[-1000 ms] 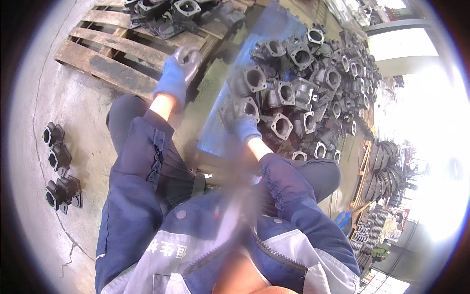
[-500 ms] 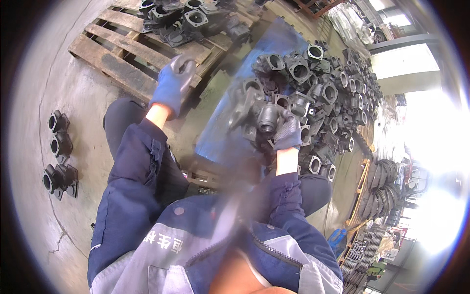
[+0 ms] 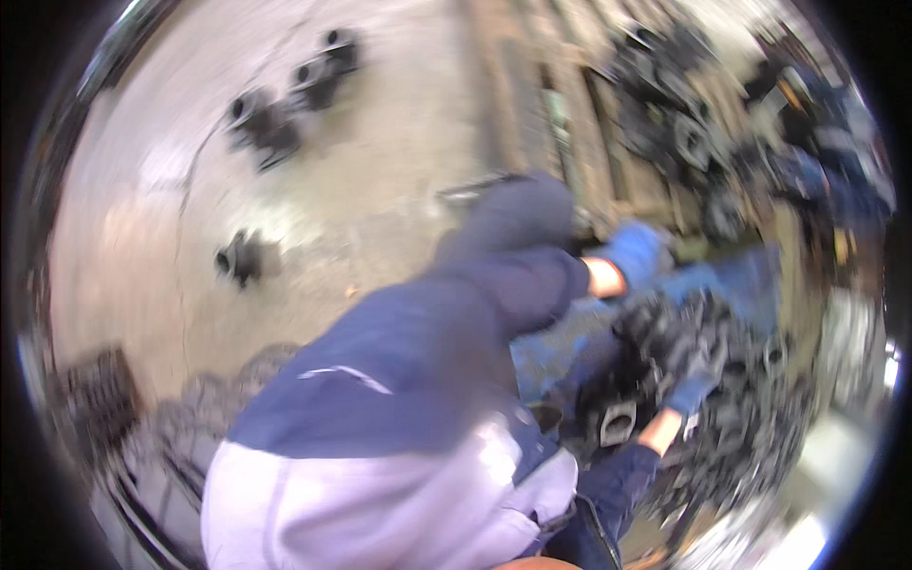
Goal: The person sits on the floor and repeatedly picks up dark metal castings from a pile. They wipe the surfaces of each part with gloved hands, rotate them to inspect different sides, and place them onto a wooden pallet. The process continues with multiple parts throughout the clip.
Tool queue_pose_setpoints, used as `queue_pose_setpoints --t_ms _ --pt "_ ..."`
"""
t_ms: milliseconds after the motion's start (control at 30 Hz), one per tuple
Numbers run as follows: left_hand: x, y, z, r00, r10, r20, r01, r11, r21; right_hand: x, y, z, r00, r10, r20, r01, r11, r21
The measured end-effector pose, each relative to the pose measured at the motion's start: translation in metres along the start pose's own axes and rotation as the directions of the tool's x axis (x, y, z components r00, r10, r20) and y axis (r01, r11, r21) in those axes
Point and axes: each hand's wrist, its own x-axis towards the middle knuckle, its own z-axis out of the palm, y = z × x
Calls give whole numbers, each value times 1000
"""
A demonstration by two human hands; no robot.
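Note:
The view is smeared by motion. My left hand (image 3: 638, 255), in a blue glove, is at the edge of the blue sheet (image 3: 556, 350), near the pallet. Its fingers are too blurred to read. My right hand (image 3: 693, 388), also gloved, lies against a pile of dark metal castings (image 3: 750, 418) with round openings and square flanges. Whether its fingers grip one of them is lost in the blur. Just left of the right wrist, a casting with a pale square flange (image 3: 618, 424) sits in the pile.
A wooden pallet (image 3: 503, 85) bears more dark castings (image 3: 689, 138). Several castings (image 3: 261, 123) stand on the concrete floor at the upper left, and a single casting (image 3: 241, 258) stands apart. Blurred dark-blue clothing, seemingly another person (image 3: 855, 161), shows at the far right.
My view has swung left, so the floor castings and pallet sit farther right in the picture. My left hand is now lower, near the blue sheet; my right hand remains at the pile.

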Motion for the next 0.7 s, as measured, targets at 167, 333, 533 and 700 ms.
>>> queue_pose_setpoints --t_ms 167,333,533,700 --pt "0 29 1 950 -308 -52 289 929 -231 19 36 18 925 -331 188 379 757 -532" --pt "-22 41 -4 967 -252 -47 243 958 -151 25 48 -1 832 -458 312 551 625 -552" --pt "-10 36 -15 967 -248 -58 228 943 -243 14 -22 5 933 -129 336 349 550 -759" --pt "-2 39 -30 978 -123 -168 47 916 -399 -6 -60 11 930 -139 340 358 541 -761"
